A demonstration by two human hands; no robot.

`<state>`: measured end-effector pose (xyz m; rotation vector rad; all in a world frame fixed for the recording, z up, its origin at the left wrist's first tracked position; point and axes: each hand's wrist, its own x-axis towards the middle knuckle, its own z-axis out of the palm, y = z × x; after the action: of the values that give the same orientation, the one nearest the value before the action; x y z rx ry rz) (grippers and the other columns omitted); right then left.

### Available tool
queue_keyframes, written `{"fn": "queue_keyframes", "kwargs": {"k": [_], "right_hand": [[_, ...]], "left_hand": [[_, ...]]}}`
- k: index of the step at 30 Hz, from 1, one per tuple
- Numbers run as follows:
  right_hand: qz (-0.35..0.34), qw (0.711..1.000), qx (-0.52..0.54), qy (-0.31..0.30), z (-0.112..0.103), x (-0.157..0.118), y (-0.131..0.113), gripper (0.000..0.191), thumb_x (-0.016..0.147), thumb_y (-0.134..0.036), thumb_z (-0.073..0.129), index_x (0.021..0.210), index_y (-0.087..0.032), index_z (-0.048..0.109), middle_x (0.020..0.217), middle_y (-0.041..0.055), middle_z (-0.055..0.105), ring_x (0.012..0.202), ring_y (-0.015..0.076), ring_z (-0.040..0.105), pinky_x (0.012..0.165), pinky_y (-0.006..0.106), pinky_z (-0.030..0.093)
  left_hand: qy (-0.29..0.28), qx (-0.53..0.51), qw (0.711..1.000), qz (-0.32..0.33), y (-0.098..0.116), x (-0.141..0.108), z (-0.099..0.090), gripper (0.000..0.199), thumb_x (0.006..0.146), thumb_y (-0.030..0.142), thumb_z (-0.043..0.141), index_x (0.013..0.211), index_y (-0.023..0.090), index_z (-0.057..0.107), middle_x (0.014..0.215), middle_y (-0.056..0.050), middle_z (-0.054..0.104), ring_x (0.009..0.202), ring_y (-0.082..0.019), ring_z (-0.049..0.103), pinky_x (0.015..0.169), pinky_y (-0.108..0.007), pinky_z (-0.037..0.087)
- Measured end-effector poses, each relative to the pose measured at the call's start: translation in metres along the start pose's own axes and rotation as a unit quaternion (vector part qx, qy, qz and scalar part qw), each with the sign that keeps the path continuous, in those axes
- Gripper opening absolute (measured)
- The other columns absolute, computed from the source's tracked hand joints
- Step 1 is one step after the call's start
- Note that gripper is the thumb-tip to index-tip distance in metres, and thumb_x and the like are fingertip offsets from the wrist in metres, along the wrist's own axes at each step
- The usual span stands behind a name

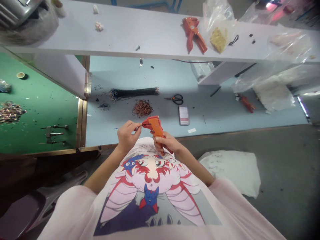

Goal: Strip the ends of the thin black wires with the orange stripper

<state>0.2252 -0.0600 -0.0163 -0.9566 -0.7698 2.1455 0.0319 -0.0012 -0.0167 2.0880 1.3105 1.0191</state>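
Observation:
My right hand is wrapped round the handles of an orange and red hand tool, held upright close to my shirt. To its left, my left hand is closed in a pinch at the tool's jaws; what lies between thumb and finger is too small to make out. Just beyond the tool, a pile of small copper-coloured pieces sits on the blue-grey tabletop. Behind that pile lies a bundle of black wires with bared ends. Black-handled scissors rest to the right of the bundle.
A phone lies below the scissors. On the white shelf are a second red tool and plastic bags. Another red-handled tool lies at the right. The green table at the left holds a pile of metallic pieces.

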Motion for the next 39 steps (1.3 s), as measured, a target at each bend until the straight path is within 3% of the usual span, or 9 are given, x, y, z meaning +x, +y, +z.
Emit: {"fn": "queue_keyframes", "kwargs": {"k": [4, 11, 20, 39], "right_hand": [[0.018, 1.0, 0.006, 0.009, 0.0, -0.001, 0.002, 0.042, 0.082, -0.048, 0.06, 0.062, -0.02, 0.035, 0.044, -0.0105, 0.031, 0.032, 0.0046, 0.028, 0.029, 0.018, 0.032], [0.003, 1.0, 0.008, -0.025, -0.008, -0.003, -0.002, 0.035, 0.077, -0.045, 0.066, 0.087, -0.016, 0.05, 0.065, -0.0012, 0.052, 0.055, 0.0123, 0.052, 0.048, 0.025, 0.048], [-0.027, 1.0, 0.012, 0.012, -0.013, 0.001, -0.003, 0.03, 0.076, -0.037, 0.069, 0.089, -0.015, 0.053, 0.074, 0.0016, 0.053, 0.065, 0.014, 0.056, 0.059, 0.028, 0.049], [-0.003, 1.0, -0.002, -0.002, -0.002, -0.005, -0.002, 0.029, 0.076, -0.033, 0.069, 0.093, -0.013, 0.057, 0.076, 0.0033, 0.058, 0.069, 0.0154, 0.059, 0.056, 0.026, 0.051]], "left_hand": [[0.004, 0.003, 1.0, -0.005, -0.001, -0.002, 0.003, 0.015, 0.085, 0.026, 0.056, 0.083, 0.019, 0.069, 0.068, -0.001, 0.06, 0.063, -0.011, 0.054, 0.061, -0.022, 0.04], [0.015, -0.009, 0.999, -0.032, -0.005, -0.004, 0.005, 0.015, 0.085, 0.026, 0.055, 0.084, 0.019, 0.068, 0.067, -0.001, 0.059, 0.063, -0.011, 0.052, 0.063, -0.022, 0.041], [0.042, -0.04, 0.996, -0.064, -0.004, -0.002, -0.001, 0.012, 0.083, 0.023, 0.054, 0.084, 0.018, 0.065, 0.069, 0.0, 0.058, 0.059, -0.01, 0.047, 0.059, -0.023, 0.038], [0.04, -0.075, 0.996, 0.0, -0.002, -0.003, 0.002, 0.006, 0.082, 0.017, 0.056, 0.08, 0.017, 0.062, 0.068, 0.001, 0.056, 0.059, -0.008, 0.045, 0.059, -0.021, 0.039]]}}
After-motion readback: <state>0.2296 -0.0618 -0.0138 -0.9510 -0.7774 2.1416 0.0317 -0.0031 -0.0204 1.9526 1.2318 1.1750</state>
